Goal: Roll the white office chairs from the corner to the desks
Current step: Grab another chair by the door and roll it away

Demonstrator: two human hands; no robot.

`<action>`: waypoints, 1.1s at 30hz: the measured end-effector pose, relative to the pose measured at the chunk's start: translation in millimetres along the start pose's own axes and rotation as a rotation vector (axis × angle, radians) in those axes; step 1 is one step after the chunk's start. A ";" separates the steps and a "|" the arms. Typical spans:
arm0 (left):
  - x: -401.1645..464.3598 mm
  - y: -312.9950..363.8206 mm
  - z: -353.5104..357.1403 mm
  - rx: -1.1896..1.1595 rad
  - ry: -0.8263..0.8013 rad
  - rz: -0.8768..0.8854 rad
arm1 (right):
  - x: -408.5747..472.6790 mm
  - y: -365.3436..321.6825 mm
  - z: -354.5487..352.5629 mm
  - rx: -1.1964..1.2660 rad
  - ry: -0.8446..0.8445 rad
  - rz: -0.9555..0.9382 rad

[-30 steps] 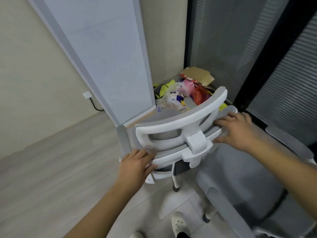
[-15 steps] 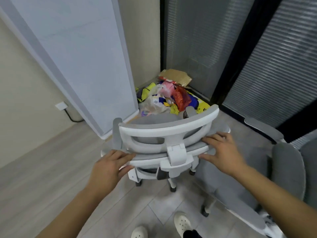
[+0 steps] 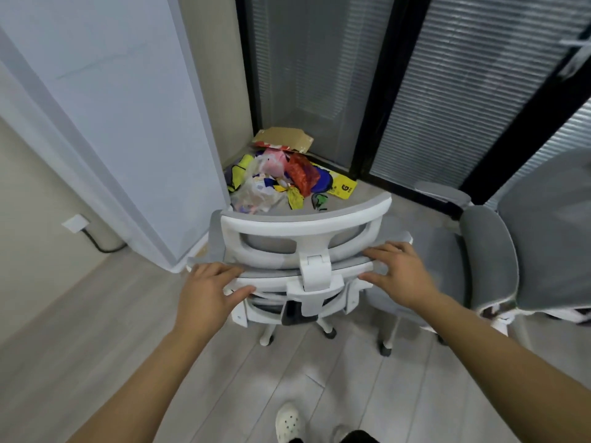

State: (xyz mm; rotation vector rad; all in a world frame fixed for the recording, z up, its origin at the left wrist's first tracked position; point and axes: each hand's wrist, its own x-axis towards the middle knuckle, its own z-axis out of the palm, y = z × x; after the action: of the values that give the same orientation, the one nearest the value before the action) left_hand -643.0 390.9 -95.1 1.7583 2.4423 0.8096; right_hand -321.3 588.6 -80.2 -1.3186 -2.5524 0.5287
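Note:
A white office chair [image 3: 303, 223] with grey mesh stands in front of me, seen from behind, its headrest towards me and its casters on the floor. My left hand [image 3: 209, 290] grips the left end of the backrest's top edge, fingers over it and thumb under. My right hand [image 3: 398, 271] grips the right end of the same edge. A second white and grey chair [image 3: 489, 254] stands close on the right, its seat and armrest beside my right wrist.
A pile of coloured bags and cardboard [image 3: 284, 172] fills the corner behind the chair. A white panel [image 3: 128, 123] leans on the wall at left, with a wall socket and cable [image 3: 76, 223] beside it. Black-framed glass with blinds [image 3: 447, 100] runs along the right.
The chair has come back out of the corner towards me, and the view has swung right. Both hands keep their hold on the backrest.

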 end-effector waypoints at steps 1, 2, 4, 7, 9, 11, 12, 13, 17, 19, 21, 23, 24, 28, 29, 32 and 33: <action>-10.0 0.4 -2.0 -0.013 -0.007 -0.011 | -8.9 -1.6 2.0 0.002 -0.006 0.008; -18.9 0.8 -4.4 -0.027 -0.017 -0.026 | -17.2 -3.9 3.7 0.003 -0.011 0.019; -32.3 2.7 -11.3 -0.055 -0.036 -0.058 | -32.5 -9.4 6.9 0.010 -0.016 0.038; -50.7 5.6 -24.1 -0.082 -0.090 -0.116 | -56.1 -18.5 12.3 0.000 -0.005 0.040; -68.8 6.8 -32.1 -0.085 -0.105 -0.118 | -76.5 -25.2 16.5 0.000 -0.002 0.038; -87.6 8.8 -39.2 -0.104 -0.103 -0.139 | -98.9 -31.6 19.8 -0.008 -0.008 0.044; -97.5 9.7 -42.0 -0.112 -0.103 -0.149 | -110.8 -34.1 21.3 -0.020 -0.004 0.047; -107.8 11.0 -45.1 -0.116 -0.107 -0.151 | -123.7 -36.9 22.3 -0.027 0.003 0.052; -153.3 20.6 -61.1 -0.107 -0.144 -0.130 | -179.0 -51.7 22.1 -0.041 -0.004 0.065; -179.3 23.4 -69.1 -0.097 -0.178 -0.117 | -208.9 -61.2 20.2 -0.064 -0.032 0.104; -204.8 25.5 -76.8 -0.086 -0.188 -0.090 | -239.4 -71.9 19.2 -0.073 -0.042 0.140; -230.7 26.1 -81.6 -0.056 -0.186 -0.052 | -274.7 -82.6 19.9 -0.087 -0.048 0.185; -243.5 25.2 -83.0 -0.044 -0.188 -0.027 | -294.3 -87.0 22.3 -0.088 -0.037 0.207; -290.6 15.6 -90.0 -0.054 -0.214 0.125 | -376.7 -115.7 35.6 -0.030 0.075 0.332; -301.6 13.0 -91.7 -0.057 -0.212 0.168 | -396.5 -126.8 37.6 -0.009 0.105 0.382; -337.3 11.9 -101.3 -0.073 -0.207 0.267 | -456.2 -157.9 46.1 0.041 0.169 0.524; -348.1 12.2 -104.8 -0.083 -0.209 0.293 | -474.8 -168.4 48.3 0.042 0.181 0.558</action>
State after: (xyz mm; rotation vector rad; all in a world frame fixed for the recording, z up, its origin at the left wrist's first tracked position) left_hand -538.7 42.4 -94.6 2.0800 2.0232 0.6910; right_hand -190.8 99.8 -69.0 -1.9674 -2.0025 0.5208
